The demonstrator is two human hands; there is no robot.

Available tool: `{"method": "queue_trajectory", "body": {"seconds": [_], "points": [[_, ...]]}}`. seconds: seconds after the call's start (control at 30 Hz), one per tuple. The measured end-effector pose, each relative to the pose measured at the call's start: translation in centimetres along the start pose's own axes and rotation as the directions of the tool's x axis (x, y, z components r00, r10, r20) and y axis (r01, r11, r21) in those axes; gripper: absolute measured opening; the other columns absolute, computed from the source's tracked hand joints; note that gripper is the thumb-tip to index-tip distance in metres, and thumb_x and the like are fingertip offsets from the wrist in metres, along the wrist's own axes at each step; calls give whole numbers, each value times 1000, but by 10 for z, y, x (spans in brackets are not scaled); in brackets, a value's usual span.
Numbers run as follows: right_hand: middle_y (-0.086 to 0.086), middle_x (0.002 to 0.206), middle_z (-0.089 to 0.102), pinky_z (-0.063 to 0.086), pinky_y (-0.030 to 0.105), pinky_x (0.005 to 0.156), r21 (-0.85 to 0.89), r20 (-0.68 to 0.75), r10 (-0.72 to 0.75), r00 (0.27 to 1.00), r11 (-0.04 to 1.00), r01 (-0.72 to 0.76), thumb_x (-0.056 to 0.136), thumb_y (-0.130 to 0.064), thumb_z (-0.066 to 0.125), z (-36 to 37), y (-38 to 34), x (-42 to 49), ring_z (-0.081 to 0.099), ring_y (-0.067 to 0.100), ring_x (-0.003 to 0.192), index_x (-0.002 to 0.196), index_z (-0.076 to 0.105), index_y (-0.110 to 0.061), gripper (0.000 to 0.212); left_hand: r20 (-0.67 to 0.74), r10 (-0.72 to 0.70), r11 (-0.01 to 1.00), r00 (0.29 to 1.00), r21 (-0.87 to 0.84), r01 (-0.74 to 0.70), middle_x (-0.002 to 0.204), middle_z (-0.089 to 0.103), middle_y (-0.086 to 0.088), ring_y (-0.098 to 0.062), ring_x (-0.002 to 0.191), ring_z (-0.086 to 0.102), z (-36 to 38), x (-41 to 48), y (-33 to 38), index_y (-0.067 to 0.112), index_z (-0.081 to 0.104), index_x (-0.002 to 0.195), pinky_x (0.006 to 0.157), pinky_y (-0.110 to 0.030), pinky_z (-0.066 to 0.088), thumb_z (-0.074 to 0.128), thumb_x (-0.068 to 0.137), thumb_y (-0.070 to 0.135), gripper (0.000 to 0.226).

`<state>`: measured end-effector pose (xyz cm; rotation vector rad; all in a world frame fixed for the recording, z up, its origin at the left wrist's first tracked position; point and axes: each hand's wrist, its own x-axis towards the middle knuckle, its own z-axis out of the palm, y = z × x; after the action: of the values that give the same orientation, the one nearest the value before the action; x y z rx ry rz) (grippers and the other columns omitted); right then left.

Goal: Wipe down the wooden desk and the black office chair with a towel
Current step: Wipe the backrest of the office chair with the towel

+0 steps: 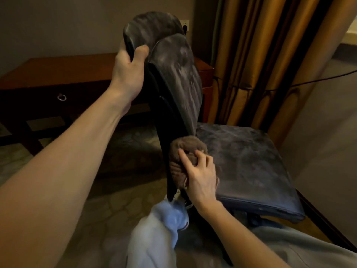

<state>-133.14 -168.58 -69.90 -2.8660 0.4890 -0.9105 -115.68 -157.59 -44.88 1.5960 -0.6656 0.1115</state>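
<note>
The left hand (pixel 129 72) grips the black office chair (pixel 181 74) high up, at the side edge of its headrest (pixel 154 26). The thumb is laid on the front face and the fingers are wrapped round behind, out of sight. The right hand (pixel 201 175) is low on the same chair, where the backrest meets the seat (pixel 247 161). Its fingers are bent over a bunched brown towel (pixel 183 149), holding it against the lower edge of the backrest; the thumb is hidden under the cloth. The chair is turned side-on, its back on the left and its seat reaching out to the right, and both padded faces show pale, smeary streaks. Behind the chair and to its left stands the wooden desk (pixel 58 70), dark and low in the view, with a metal ring pull (pixel 61 97) on its drawer front. Behind the chair to the right hang golden-brown curtains (pixel 251 55), with a thin dark cable (pixel 309 81) running across them. Just past the top of the headrest a wall socket (pixel 185 23) shows. Below the chair, a leg in light blue trousers (pixel 154 238) rests on a patterned carpet (pixel 125 190).
</note>
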Motion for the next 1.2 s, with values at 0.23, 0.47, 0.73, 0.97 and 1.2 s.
{"method": "queue_trajectory", "body": {"seconds": [0.23,0.47,0.73,0.97,1.2], "points": [[8,128,54,57,43,82,28,146,-105,984,994,102,83,-50,72,25,9,-30,59,34,114,149,41,-43,73,-25,-32,997,999,-76,30,131,64,4,-11,118,63,-10,-7,2,19,51,145,96,-29,54,50,107,36,42],[-2,127,51,50,27,79,353,-202,-57,978,927,128,93,-42,57,-76,-11,1,49,19,115,151,43,-46,60,-42,-83,989,996,-123,77,146,54,12,-5,133,52,-27,-34,16,26,38,156,113,-31,43,50,97,66,73],[4,132,49,38,24,98,539,-423,127,897,831,137,88,-18,79,-181,-47,110,47,26,123,146,54,-36,66,27,-195,960,980,-198,196,160,33,17,-6,146,31,-29,-54,38,33,25,161,117,-29,27,40,85,75,88],[3,142,47,41,39,94,545,-337,96,937,831,111,89,-34,76,-211,-46,218,41,25,131,149,47,-42,68,-73,-324,850,943,-459,256,144,58,5,-20,132,54,-34,-19,53,37,58,139,112,-51,42,19,84,86,83],[1,149,53,43,41,110,434,-185,-232,955,853,291,87,-21,74,-211,-72,322,47,25,138,149,51,-32,67,-255,-442,813,860,-518,265,136,63,7,-20,128,58,-24,3,50,42,70,112,114,-51,41,18,100,73,62]]}}
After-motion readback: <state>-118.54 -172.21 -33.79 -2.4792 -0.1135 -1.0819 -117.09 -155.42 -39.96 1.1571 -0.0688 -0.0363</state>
